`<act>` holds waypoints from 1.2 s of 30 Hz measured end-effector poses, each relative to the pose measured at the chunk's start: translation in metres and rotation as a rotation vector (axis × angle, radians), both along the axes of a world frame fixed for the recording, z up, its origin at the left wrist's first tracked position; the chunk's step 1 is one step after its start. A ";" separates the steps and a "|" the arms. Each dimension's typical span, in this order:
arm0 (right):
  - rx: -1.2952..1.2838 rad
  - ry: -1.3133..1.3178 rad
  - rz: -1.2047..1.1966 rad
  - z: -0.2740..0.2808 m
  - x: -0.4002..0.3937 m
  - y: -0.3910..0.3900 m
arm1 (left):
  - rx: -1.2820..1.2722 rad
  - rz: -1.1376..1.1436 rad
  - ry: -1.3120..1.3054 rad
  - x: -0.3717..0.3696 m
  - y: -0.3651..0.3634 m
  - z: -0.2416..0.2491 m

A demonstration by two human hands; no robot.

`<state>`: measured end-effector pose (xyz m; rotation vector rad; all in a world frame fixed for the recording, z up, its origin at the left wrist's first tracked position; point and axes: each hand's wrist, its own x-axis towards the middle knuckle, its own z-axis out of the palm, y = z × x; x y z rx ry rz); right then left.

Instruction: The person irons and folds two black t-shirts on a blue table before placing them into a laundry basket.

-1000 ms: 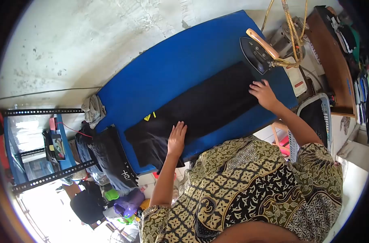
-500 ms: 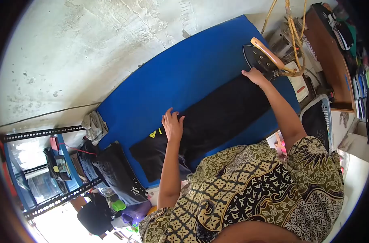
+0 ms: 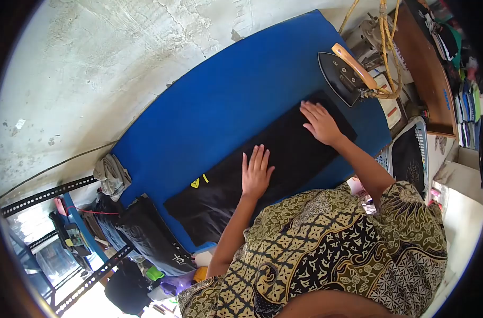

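A folded black garment [image 3: 220,199] with a small yellow print lies lengthwise on the blue-covered ironing table [image 3: 209,100]. Flat on its middle rests my left hand [image 3: 257,172], fingers extended. My right hand [image 3: 322,124] lies spread on the cloth toward its far right end, with nothing in its grasp. Just beyond that hand stands an iron [image 3: 341,78] with a dark soleplate body and a wooden handle, apart from the garment and untouched.
A rope-wrapped cord [image 3: 390,53] hangs down to the iron. Crumpled grey cloth [image 3: 112,176] sits at the table's left corner, near dark folded clothes [image 3: 154,230]. At right are a wooden shelf [image 3: 427,69] and a plastic basket [image 3: 420,148]. A peeling wall [image 3: 119,58] borders the far side.
My left hand has moved right along the garment and lies flatter. My right hand has come from beside the iron onto the cloth. The garment's right end now shows fully.
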<state>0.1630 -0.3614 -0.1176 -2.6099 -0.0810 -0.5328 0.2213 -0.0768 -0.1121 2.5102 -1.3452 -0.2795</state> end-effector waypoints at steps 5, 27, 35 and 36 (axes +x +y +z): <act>-0.529 0.275 -0.262 0.075 0.027 -0.041 | 0.091 0.059 0.115 -0.027 0.021 0.022; 0.559 0.841 -0.069 0.117 0.024 0.173 | -0.415 0.502 -0.092 -0.110 0.177 0.023; 0.555 0.875 -0.046 0.125 0.009 0.197 | -0.532 0.751 0.011 -0.115 0.205 0.030; 0.585 0.817 -0.085 0.123 0.006 0.174 | -0.530 0.843 -0.065 -0.116 0.212 0.029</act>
